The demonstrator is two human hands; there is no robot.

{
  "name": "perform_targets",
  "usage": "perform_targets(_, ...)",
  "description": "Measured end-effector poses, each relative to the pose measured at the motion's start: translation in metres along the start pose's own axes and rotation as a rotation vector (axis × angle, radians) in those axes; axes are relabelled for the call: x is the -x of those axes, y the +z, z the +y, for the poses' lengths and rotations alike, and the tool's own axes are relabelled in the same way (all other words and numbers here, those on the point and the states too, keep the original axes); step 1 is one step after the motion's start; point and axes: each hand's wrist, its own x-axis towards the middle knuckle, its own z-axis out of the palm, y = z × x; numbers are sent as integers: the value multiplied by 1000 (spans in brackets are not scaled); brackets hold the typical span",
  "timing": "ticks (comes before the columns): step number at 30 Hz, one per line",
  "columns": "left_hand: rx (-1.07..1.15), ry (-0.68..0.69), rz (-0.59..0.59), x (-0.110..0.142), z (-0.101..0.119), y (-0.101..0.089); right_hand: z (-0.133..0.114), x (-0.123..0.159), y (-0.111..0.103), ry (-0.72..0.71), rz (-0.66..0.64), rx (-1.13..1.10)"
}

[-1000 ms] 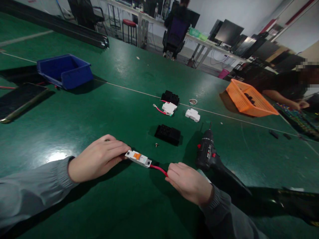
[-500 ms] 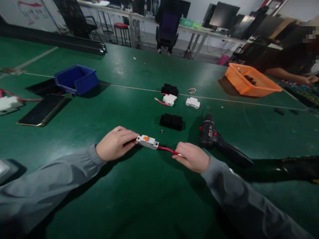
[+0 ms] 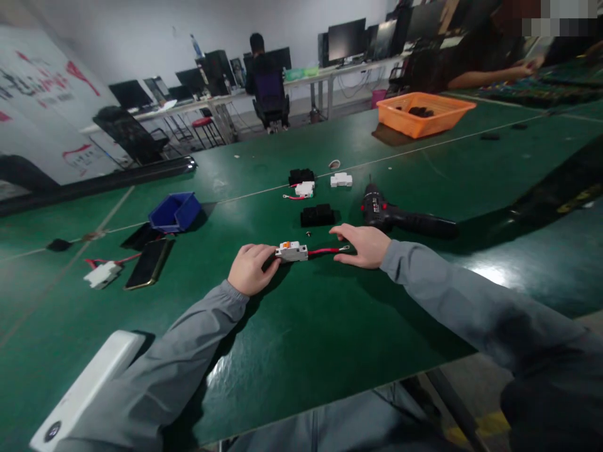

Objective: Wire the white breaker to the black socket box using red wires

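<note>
A white circuit breaker [image 3: 294,252] with an orange switch lies on the green table [image 3: 282,339]. My left hand [image 3: 253,269] grips its left end between thumb and fingers. From the breaker's right end runs a red wire [image 3: 323,252] tipped with a metal ring lug [image 3: 345,248]. My right hand [image 3: 363,245] is open around the lug, thumb and fingers apart, the thumb just below the wire. Beyond the breaker are a small screw [image 3: 309,234] and a black block [image 3: 317,215]. A black power screwdriver [image 3: 400,216] rests past my right hand.
Farther back lie a white breaker with red wire [image 3: 304,189], a white part [image 3: 341,180] and a tape-like ring [image 3: 334,164]. A blue bin [image 3: 175,212] and a phone [image 3: 149,263] are at left. An orange basket [image 3: 419,122] stands near a co-worker's arm [image 3: 490,76].
My right hand has opened and let go of the red wire's end. My left hand still holds the breaker. The camera view has tilted up and turned.
</note>
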Motion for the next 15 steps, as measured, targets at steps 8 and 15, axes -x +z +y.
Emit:
perform_targets(8, -54, 0, -42, -1, 0, 2, 5, 6, -3, 28, 45, -10)
perform_targets(15, -59, -10, -22, 0, 0, 2, 9, 6, -3, 21, 48, -50)
